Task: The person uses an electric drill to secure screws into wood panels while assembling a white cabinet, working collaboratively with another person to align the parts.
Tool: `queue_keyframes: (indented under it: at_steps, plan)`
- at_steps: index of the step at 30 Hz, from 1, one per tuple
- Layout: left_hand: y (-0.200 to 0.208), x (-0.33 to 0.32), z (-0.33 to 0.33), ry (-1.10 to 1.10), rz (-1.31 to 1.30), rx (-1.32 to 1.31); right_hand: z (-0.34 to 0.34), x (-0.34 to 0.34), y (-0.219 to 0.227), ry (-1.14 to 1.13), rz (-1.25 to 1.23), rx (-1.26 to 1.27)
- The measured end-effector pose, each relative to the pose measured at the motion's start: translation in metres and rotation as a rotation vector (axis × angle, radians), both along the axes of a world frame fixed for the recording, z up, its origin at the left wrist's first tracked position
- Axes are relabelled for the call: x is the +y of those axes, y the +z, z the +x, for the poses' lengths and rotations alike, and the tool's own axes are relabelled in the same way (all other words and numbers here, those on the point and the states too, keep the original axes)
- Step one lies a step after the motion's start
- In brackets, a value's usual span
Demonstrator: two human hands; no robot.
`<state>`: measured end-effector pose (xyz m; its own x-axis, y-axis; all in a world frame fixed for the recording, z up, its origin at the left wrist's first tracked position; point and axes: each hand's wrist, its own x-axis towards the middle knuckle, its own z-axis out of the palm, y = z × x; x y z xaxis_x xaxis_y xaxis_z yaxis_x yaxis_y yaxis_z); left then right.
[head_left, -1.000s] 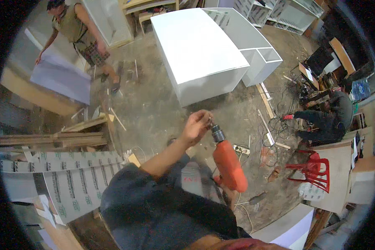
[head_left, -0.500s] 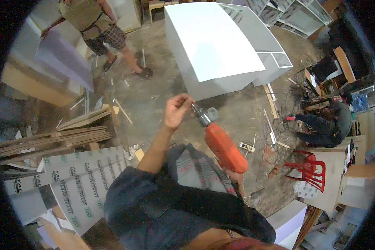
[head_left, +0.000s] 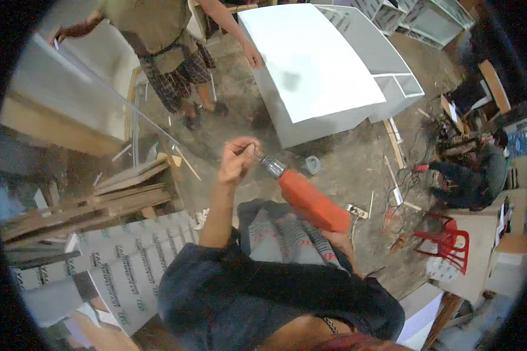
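Head view, single frame. An orange power drill (head_left: 307, 199) is held at the centre of the scene, its body slanting from lower right up to upper left, with the metal chuck (head_left: 272, 166) at the upper left end. The right hand (head_left: 339, 240) is closed around the rear grip of the drill; only part of this hand is seen behind the orange housing. The left hand (head_left: 238, 159) is raised just left of the chuck, fingers pinched together at the bit end, touching it; what is pinched is too small to be told. Both forearms are seen coming up from a dark blue top at the lower edge.

Far of the drill, a large white cabinet (head_left: 316, 64) is laid on a dusty concrete floor (head_left: 357, 158). At the far left, a second person (head_left: 170, 52) in a drab shirt and checked shorts is seen standing, one hand resting on the cabinet edge, the other on a pale board (head_left: 70, 93). Stacked wooden planks (head_left: 99, 199) and printed sheet panels (head_left: 117, 257) are noted at the near left. At the right, a seated person (head_left: 480, 172) and a red plastic chair (head_left: 448, 240) are recorded, well apart from the drill.
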<state>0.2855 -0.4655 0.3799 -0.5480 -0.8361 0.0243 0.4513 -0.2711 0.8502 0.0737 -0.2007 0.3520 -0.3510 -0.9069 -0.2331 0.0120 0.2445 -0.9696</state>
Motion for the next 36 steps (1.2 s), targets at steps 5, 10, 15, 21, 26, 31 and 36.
queue_keyframes:
  at_steps: [5,10,15,21,26,31,36]
  plan:
    - [-0.039,0.020,-0.043,0.046,0.168,0.193,-0.040,-0.003,0.016,0.081,0.001,0.062]
    - [-0.044,0.055,-0.094,0.163,0.266,-0.180,-0.080,0.023,0.008,0.068,-0.144,0.078]
    - [-0.059,0.110,-0.133,0.186,0.318,-0.350,-0.115,0.070,0.006,0.026,-0.106,-0.032]
    - [-0.079,0.167,-0.138,0.158,0.375,-0.286,-0.121,0.124,0.005,0.012,0.011,-0.111]
    - [-0.088,0.206,-0.122,0.040,0.165,-0.402,-0.087,0.178,-0.003,-0.079,0.036,-0.062]
    - [-0.113,0.236,-0.092,0.033,0.264,-0.268,-0.050,0.220,0.019,-0.067,0.038,0.039]
    - [-0.118,0.295,-0.046,0.013,0.328,-0.270,-0.002,0.276,0.001,-0.070,0.080,0.106]
